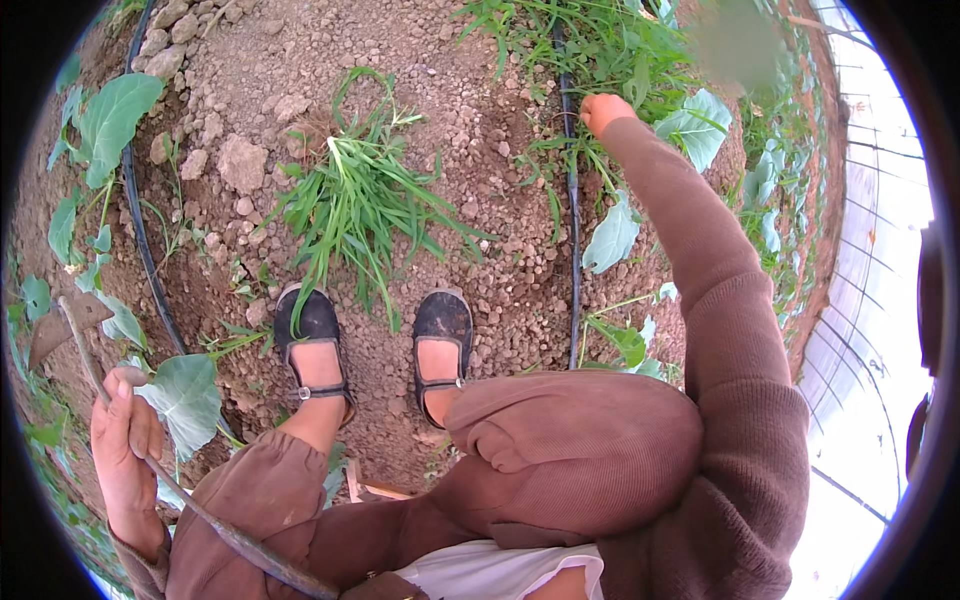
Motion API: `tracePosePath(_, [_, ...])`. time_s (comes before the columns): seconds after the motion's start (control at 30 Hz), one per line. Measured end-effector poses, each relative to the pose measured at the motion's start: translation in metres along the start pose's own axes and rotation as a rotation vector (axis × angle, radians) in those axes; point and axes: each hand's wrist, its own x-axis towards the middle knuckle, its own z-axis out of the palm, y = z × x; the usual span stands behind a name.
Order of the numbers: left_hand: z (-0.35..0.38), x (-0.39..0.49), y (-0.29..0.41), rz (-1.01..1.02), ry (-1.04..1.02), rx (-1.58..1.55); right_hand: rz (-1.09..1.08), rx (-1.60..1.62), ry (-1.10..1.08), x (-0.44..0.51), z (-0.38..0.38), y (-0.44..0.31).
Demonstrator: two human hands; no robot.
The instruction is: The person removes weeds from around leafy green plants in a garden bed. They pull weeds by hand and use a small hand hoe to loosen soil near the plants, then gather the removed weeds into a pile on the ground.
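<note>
My left hand [127, 442] holds the thin wooden handle [217, 525] of a hoe, whose flat metal blade [64, 330] is raised at the far left above the leafy plants. My right hand [602, 114] reaches out to the upper right, its fingers curled at the base of green grassy weeds [600, 45] beside a black drip hose [571, 180]; what lies between those fingers is hidden. A bundle of pulled long-leaved weeds [367, 187] lies on the soil in front of my feet, some blades over one black shoe [315, 322].
Broad-leaved crop plants [116, 124] grow along both hoses, the other hose [142, 217] running at the left. Clods [241, 163] cover the soil. A wooden piece [382, 489] shows behind my feet. Pale plastic sheeting [885, 247] stands at the right.
</note>
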Motion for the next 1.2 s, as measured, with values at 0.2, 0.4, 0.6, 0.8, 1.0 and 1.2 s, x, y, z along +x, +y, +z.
tracePosePath(0.2, [0.000, 0.001, 0.000, -0.007, 0.028, 0.044, 0.194, -0.047, -0.055, 0.012, 0.010, -0.003])
tracePosePath(0.4, [-0.003, 0.002, -0.001, -0.018, 0.015, 0.032, 0.060, -0.318, -0.001, 0.005, 0.003, -0.023])
tracePosePath(0.6, [-0.004, 0.003, -0.001, -0.034, 0.025, 0.041, -0.044, -0.228, 0.031, 0.003, 0.009, -0.009])
tracePosePath(0.8, [-0.003, 0.003, 0.000, -0.051, 0.047, 0.053, -0.033, 0.056, 0.359, -0.003, 0.004, 0.009])
tracePosePath(1.0, [-0.002, 0.003, -0.001, -0.041, 0.022, 0.055, -0.202, 0.216, 0.573, 0.015, -0.003, -0.009])
tracePosePath(1.2, [-0.001, 0.004, -0.002, -0.048, 0.047, 0.071, 0.174, -0.367, 0.114, 0.027, -0.010, -0.021])
